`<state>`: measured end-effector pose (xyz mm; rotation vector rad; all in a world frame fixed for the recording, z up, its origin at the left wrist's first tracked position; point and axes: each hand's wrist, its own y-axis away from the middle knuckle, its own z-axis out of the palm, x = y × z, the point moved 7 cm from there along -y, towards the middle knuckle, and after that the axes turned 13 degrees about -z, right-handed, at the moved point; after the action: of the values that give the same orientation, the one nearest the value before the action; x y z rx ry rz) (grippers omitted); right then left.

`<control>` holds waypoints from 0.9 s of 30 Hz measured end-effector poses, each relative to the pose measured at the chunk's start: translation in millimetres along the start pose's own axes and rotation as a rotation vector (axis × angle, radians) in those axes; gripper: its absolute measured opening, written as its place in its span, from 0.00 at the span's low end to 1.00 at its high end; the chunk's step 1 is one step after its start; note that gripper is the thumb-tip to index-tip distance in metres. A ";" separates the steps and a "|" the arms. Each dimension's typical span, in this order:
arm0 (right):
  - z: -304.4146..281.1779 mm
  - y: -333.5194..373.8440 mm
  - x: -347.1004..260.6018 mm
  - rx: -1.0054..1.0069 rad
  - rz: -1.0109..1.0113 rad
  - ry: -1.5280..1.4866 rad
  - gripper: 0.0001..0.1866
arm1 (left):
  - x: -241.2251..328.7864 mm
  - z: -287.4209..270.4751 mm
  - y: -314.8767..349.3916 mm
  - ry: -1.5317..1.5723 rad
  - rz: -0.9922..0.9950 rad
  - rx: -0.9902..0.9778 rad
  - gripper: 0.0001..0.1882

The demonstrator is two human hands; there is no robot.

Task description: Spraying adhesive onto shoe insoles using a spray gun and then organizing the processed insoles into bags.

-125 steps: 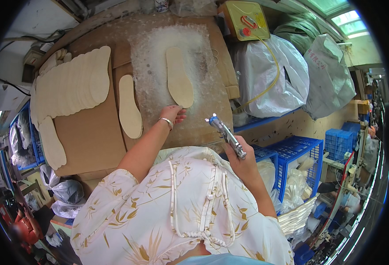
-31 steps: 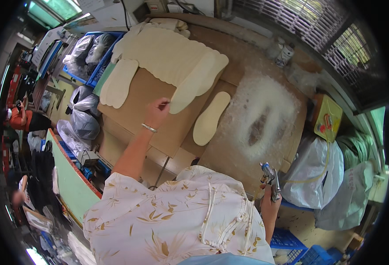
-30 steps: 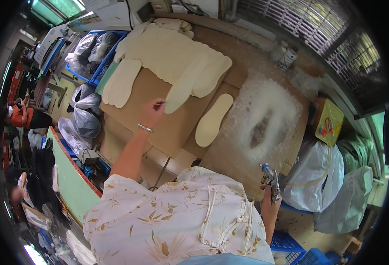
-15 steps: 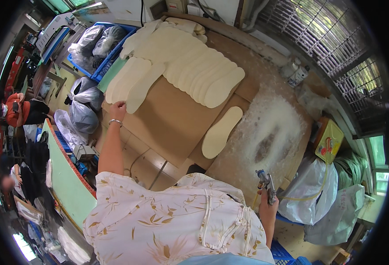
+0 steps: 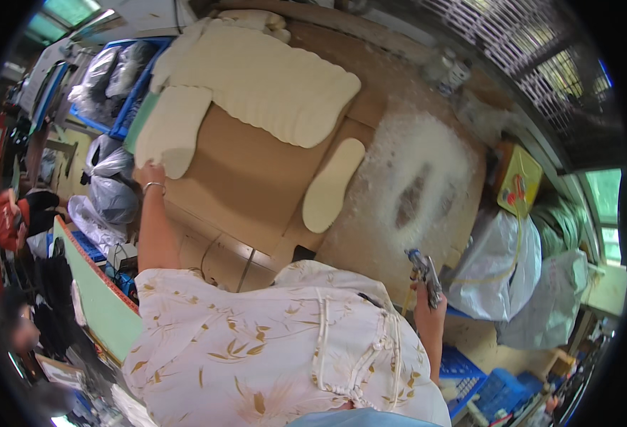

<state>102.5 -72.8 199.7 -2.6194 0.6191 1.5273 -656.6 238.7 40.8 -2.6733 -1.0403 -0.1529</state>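
Note:
My left hand is at the near end of a short row of overlapping cream insoles, fingers curled onto the edge of one insole; blur hides exactly how they grip. In my right hand is a metal spray gun, with a yellowish hose attached and its nozzle pointing away from me. A single insole lies apart on the cardboard. Beyond it spreads a larger fan of overlapping insoles. White residue coats the board ahead of the spray gun.
A yellow container and white plastic sacks stand on the right. Left of the board are a blue crate of bagged goods, grey bags and a green-topped table. A barred window runs along the far right.
The view has shifted, so the scene sits further left. The insole by my left hand, angled away before, now lies closer against its row. My right hand still holds the spray gun.

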 end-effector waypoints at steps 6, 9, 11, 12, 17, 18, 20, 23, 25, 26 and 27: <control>-0.2 2.5 15.9 0.030 0.032 -0.055 0.10 | 189.7 -30.4 204.0 0.363 0.110 -0.617 0.22; -1.9 4.6 16.5 0.025 0.019 -0.061 0.10 | 260.0 -28.2 340.8 0.540 0.529 -0.788 0.28; -1.6 6.4 15.0 -0.002 -0.030 -0.056 0.09 | 271.2 -6.8 379.3 0.487 0.568 -0.679 0.30; -4.1 9.5 20.1 0.008 -0.026 -0.058 0.09 | 282.2 -10.8 391.5 0.487 0.579 -0.682 0.30; -18.3 23.3 36.0 0.076 -0.014 -0.113 0.10 | 297.6 -5.9 407.8 0.089 0.496 -0.630 0.30; -21.1 25.3 36.6 0.086 -0.010 -0.118 0.10 | 297.3 -3.2 407.6 0.059 0.467 -0.647 0.31; -25.4 28.7 36.2 0.069 -0.003 -0.097 0.10 | 301.3 -3.2 409.0 0.056 0.480 -0.648 0.29; -30.3 35.1 54.9 0.087 -0.018 -0.069 0.11 | 304.6 -1.4 402.8 0.081 0.421 -0.595 0.29; -34.4 38.3 58.2 0.115 -0.027 -0.096 0.11 | 301.4 9.8 391.5 0.363 0.324 -0.730 0.21; -36.3 39.3 59.3 0.125 -0.043 -0.116 0.11 | 302.4 10.8 384.9 0.480 0.341 -0.790 0.18; -40.0 41.3 62.5 0.150 -0.030 -0.118 0.11 | 305.2 7.0 380.8 0.596 0.360 -0.857 0.15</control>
<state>147.6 -139.9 173.9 -2.3996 0.6533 1.5484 -174.4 169.3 13.4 -3.0875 -0.3089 -1.4945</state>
